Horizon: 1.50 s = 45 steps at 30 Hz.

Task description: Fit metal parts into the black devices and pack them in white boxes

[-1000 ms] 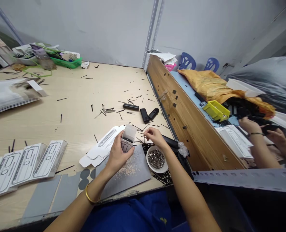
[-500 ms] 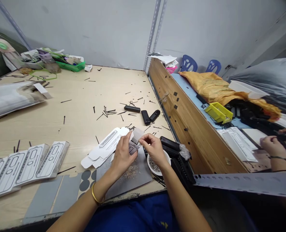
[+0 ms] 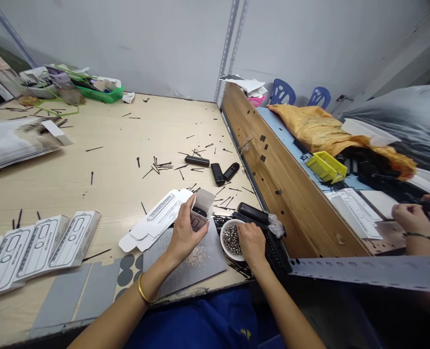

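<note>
My left hand (image 3: 184,233) is closed round a small white printed box (image 3: 200,213) whose top flap stands open; a black part shows inside it. The box is held just above a grey sheet (image 3: 200,259) at the table's near edge. My right hand (image 3: 251,242) reaches down into a small white bowl (image 3: 226,246) of tiny metal pieces, fingers curled among them. Flat unfolded box blanks (image 3: 156,220) lie just left of the held box. Black oblong parts (image 3: 253,212) lie beside the bowl.
A row of folded boxes (image 3: 36,249) lies at the near left. Three black parts (image 3: 217,172) and scattered black sticks lie mid-table. A wooden divider (image 3: 273,179) borders the right side. Beyond it another person's hands (image 3: 414,218) work near a yellow bin (image 3: 326,166).
My right hand left the box flap and dropped into the bowl of metal pieces. My left hand tilted the box back upright with its flap open.
</note>
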Each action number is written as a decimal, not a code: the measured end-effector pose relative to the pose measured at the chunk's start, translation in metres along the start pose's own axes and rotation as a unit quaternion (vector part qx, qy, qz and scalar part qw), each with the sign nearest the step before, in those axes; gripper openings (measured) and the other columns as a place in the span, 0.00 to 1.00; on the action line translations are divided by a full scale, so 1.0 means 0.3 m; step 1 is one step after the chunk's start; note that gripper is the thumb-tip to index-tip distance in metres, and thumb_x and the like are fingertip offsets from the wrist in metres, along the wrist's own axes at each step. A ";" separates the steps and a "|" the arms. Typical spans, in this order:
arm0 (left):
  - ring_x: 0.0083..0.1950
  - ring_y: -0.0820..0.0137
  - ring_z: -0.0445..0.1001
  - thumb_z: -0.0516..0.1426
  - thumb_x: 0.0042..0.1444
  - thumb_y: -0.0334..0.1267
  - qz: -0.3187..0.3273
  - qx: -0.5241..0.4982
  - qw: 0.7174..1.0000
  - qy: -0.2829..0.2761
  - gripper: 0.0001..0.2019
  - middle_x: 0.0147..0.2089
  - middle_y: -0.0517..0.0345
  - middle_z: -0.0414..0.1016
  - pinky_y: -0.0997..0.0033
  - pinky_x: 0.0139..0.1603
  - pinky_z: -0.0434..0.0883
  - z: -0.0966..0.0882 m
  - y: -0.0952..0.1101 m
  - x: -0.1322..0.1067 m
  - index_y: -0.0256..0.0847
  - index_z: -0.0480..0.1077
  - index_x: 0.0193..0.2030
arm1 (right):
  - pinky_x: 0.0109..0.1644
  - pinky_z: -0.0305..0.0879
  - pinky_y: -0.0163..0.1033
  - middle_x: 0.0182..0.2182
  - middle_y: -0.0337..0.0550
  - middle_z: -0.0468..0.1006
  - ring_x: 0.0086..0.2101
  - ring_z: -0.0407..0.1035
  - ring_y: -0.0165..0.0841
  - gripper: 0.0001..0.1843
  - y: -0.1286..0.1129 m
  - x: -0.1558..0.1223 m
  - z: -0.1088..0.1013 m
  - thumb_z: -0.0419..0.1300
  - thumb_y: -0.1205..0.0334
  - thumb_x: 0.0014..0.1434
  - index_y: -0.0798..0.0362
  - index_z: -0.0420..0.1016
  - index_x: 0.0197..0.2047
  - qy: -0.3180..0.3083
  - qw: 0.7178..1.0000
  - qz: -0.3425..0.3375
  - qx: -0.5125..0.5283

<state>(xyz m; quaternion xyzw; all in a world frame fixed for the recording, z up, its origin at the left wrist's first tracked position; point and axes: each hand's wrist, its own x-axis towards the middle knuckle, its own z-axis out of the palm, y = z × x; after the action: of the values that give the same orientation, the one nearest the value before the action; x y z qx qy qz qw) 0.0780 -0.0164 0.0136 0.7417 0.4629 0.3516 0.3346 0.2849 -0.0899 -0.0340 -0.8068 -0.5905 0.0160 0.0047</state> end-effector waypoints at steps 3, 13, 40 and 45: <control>0.61 0.60 0.63 0.58 0.57 0.41 -0.006 0.005 1.000 -0.002 0.35 0.61 0.47 0.60 0.60 0.57 0.67 0.000 0.000 -0.003 0.45 0.46 0.69 | 0.43 0.53 0.41 0.35 0.49 0.77 0.39 0.69 0.37 0.18 -0.025 0.001 0.018 0.44 0.65 0.65 0.56 0.75 0.39 -0.046 0.998 0.014 -0.028; 0.63 0.59 0.62 0.59 0.55 0.40 0.004 0.005 1.000 0.007 0.35 0.62 0.45 0.61 0.57 0.62 0.63 0.003 -0.009 0.006 0.40 0.49 0.67 | 0.44 0.55 0.42 0.40 0.51 0.74 0.43 0.67 0.40 0.18 -0.016 -0.007 -0.004 0.45 0.64 0.65 0.56 0.77 0.40 -0.021 0.999 0.018 -0.026; 0.58 0.61 0.67 0.56 0.56 0.36 0.034 -0.098 0.993 -0.058 0.24 0.59 0.43 0.62 0.60 0.51 0.70 0.049 -0.006 -0.029 0.43 0.48 0.55 | 0.43 0.64 0.32 0.37 0.42 0.70 0.40 0.66 0.27 0.10 -0.317 0.031 -0.145 0.54 0.56 0.61 0.54 0.67 0.38 0.136 0.762 -0.054 0.630; 0.62 0.61 0.66 0.56 0.58 0.39 -0.020 -0.168 0.981 -0.091 0.38 0.66 0.35 0.55 0.55 0.59 0.66 0.044 0.010 -0.017 0.44 0.32 0.66 | 0.46 0.66 0.36 0.41 0.45 0.72 0.44 0.67 0.29 0.06 -0.330 0.007 -0.159 0.56 0.61 0.60 0.53 0.70 0.39 0.243 0.826 -0.136 0.490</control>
<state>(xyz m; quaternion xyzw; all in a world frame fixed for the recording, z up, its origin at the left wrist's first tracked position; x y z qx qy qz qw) 0.0886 -0.0243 0.0081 0.6943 0.3795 0.3487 0.5024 0.1928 -0.0575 0.0162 -0.5874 -0.5888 0.1056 0.5451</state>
